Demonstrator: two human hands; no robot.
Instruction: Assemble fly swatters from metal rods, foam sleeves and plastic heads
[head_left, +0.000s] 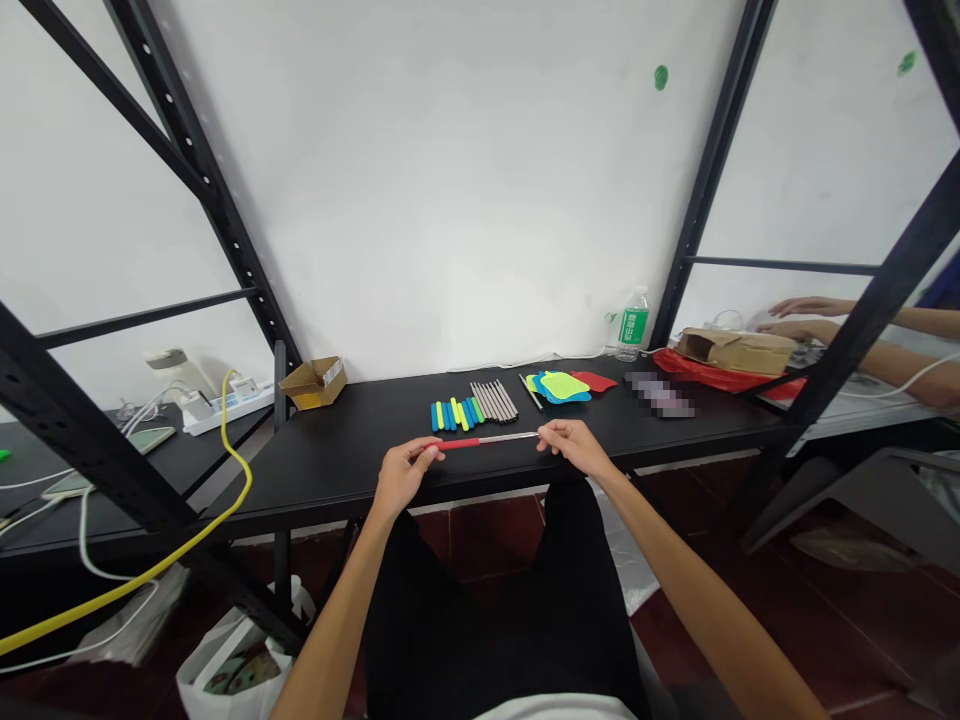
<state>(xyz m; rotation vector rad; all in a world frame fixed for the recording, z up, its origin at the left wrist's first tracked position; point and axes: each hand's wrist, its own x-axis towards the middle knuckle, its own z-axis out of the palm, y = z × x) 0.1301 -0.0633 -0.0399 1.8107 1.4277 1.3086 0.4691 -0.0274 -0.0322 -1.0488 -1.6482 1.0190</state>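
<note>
The bare left forearm (339, 605) and bare right forearm (686, 570) extend forward and upward through the view and converge, the left grip (400, 475) and right grip (576, 446) lying nearly level, turned inward toward each other with a gap between, each closed in a precision pinch.

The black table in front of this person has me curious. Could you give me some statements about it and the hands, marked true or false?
1. Both hands, left and right, hold one red-and-silver rod. True.
2. The left hand grips the silver end. False: the left hand is at the red end, the right hand at the silver end.
3. The bright-coloured sticks lie beside a row of thin metallic rods. True.
4. The bottle has a red label. False: the bottle's label is green.
5. The small cardboard box near the table's left end is open. True.
</note>
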